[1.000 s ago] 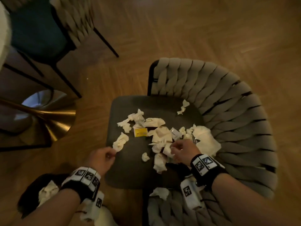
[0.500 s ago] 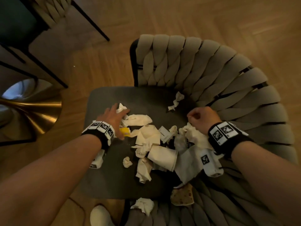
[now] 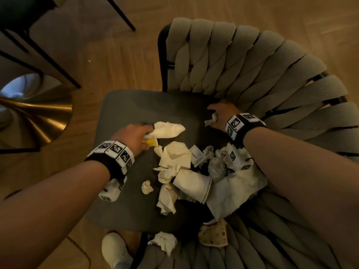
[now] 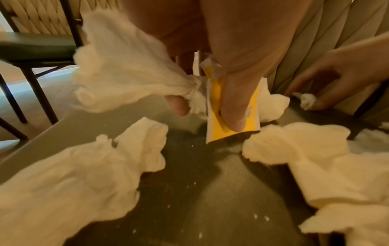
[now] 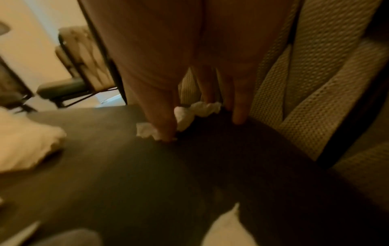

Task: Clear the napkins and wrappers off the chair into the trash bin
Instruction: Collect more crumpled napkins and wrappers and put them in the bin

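Observation:
Crumpled white napkins (image 3: 175,158) and wrappers litter the dark grey chair seat (image 3: 124,206). My left hand (image 3: 147,135) (image 4: 206,114) is at the seat's middle. Its thumb presses a yellow wrapper (image 3: 150,141) (image 4: 214,129) against the fingers, which also pinch a white napkin (image 3: 169,129) (image 4: 122,74). My right hand (image 3: 213,115) (image 5: 200,123) is at the back of the seat by the woven backrest, with thumb and fingers closing round a small crumpled napkin (image 3: 212,119) (image 5: 197,109) (image 4: 307,101). The trash bin is out of view.
A paper cup (image 3: 191,183) lies on its side beside a white paper bag (image 3: 233,197). A spotted brown wrapper (image 3: 213,234) and one more napkin (image 3: 163,242) sit at the near edge. A gold table base (image 3: 38,117) stands left; a shoe (image 3: 114,249) is below.
Both hands reached forward over the seat. The left took up a napkin and the yellow wrapper. The right moved from the pile to the small napkin by the backrest.

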